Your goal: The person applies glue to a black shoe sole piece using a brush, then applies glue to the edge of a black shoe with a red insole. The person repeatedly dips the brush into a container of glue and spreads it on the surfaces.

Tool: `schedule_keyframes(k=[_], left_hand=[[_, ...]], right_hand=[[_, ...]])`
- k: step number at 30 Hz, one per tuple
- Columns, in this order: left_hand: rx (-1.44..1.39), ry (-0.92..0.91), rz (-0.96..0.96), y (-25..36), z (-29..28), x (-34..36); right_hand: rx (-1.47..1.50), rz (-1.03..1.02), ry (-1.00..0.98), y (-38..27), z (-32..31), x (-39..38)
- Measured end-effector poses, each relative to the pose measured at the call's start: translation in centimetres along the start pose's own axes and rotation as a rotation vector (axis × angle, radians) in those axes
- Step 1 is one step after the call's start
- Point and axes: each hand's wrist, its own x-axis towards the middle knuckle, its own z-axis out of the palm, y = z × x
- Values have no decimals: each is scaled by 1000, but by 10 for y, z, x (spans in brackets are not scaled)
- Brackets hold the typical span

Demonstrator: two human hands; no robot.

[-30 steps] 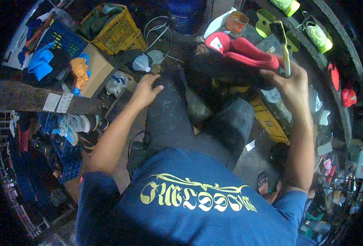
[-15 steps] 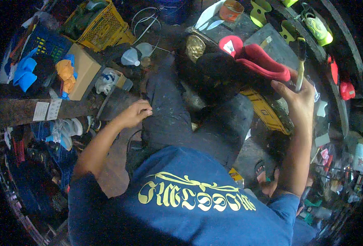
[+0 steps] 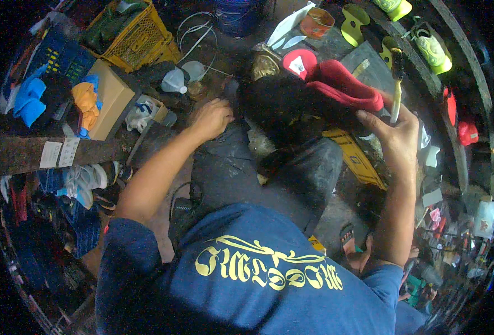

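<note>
My right hand [image 3: 395, 131] grips a brush [image 3: 397, 84] with a pale yellowish handle, its dark bristle end pointing up. The thumb lies by the near end of a red, padded shoe-like piece [image 3: 347, 84], and some fingers are hidden behind it. A rounded red flap [image 3: 300, 62] with a white label sits at its far left end. Dark material lies under the red piece; its shape is hard to make out. My left hand [image 3: 212, 119] is closed, fingers curled, above my left thigh; whatever it holds is hidden.
Beyond the red piece is an orange-brown tin [image 3: 317, 23]. Lime shoes [image 3: 432, 50] and red ones [image 3: 468, 134] line racks at right. A yellow crate [image 3: 141, 36], cardboard box [image 3: 113, 106] and translucent funnel-like container [image 3: 174, 81] stand left. A yellow panel [image 3: 356, 162] lies below my right hand.
My left hand has moved up and to the right, away from my lap toward the knee. My right hand still holds the brush beside the red piece; the whole view has shifted slightly.
</note>
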Motion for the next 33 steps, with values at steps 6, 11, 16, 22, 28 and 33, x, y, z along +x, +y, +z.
schedule_keyframes(k=[6, 11, 16, 22, 28, 33], left_hand=[[-427, -393, -172, 11, -20, -38], [-507, -334, -280, 6, -24, -36], [-70, -189, -390, 18, -8, -17], [-194, -419, -286, 17, -14, -13], [-561, 25, -537, 25, -77, -13], [-474, 574, 82, 69, -190, 2]], right_hand=[[76, 15, -17, -2, 2, -5], [248, 60, -26, -8, 2, -5], [176, -1, -39, -18, 9, 4], [62, -11, -48, -22, 2, 2], [153, 44, -111, -29, -5, 10], [227, 86, -292, -53, 4, 25]])
